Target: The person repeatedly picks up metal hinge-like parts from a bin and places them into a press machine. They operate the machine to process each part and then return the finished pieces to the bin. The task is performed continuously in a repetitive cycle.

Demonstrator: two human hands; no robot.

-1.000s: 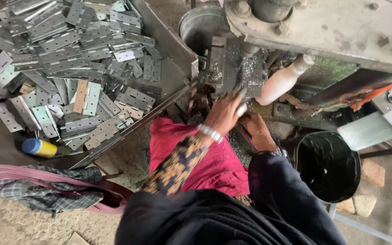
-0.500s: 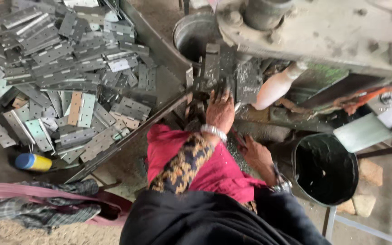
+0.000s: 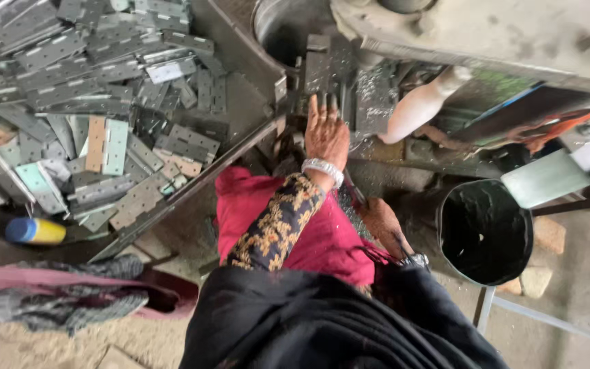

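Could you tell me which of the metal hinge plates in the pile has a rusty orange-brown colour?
The narrow upright plate in the pile's middle, directly left of a pale green plate; the others are grey.

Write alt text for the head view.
A person's left hand reaches onto metal plates at a machine, while the right hand rests low by a black bucket. A heap of metal hinges fills a tray at left.

Metal workshop. Heap of stamped hinge plates [image 3: 104, 116] on dark tray [image 3: 240, 102] far left. Grimy press machine [image 3: 486, 34] far right, metal shavings below. Black bucket [image 3: 486, 232] right, sandy floor [image 3: 49, 342] near left.
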